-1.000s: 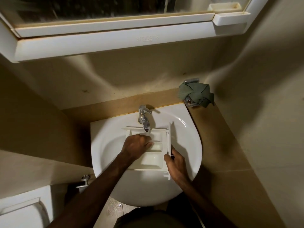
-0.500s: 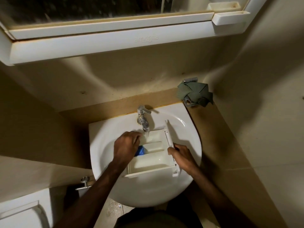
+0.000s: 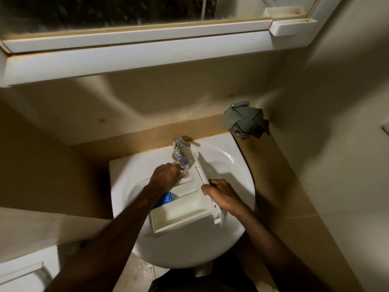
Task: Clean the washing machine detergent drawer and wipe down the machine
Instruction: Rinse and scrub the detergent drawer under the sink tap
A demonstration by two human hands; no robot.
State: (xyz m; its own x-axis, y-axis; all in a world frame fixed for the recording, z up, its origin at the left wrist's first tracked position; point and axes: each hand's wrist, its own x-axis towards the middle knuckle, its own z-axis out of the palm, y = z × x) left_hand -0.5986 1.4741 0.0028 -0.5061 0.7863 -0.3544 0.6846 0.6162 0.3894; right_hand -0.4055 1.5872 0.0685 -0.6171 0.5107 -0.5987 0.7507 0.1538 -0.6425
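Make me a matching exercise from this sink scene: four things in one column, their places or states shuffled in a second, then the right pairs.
Things:
1. green cloth
2. drawer
3. blue insert
4. right hand

Places or states:
A. grips the drawer's front panel
B. lies in the sink under the tap
C. sits in the drawer beside the left forearm
D. bunched on the ledge by the corner

Pairs: 1-D, 2-B, 3-C, 4-A

One detergent drawer is seen in one white basin, with one blue insert inside it. One chrome tap, one green cloth, one mirror cabinet and two hands are counted: left hand, right hand.
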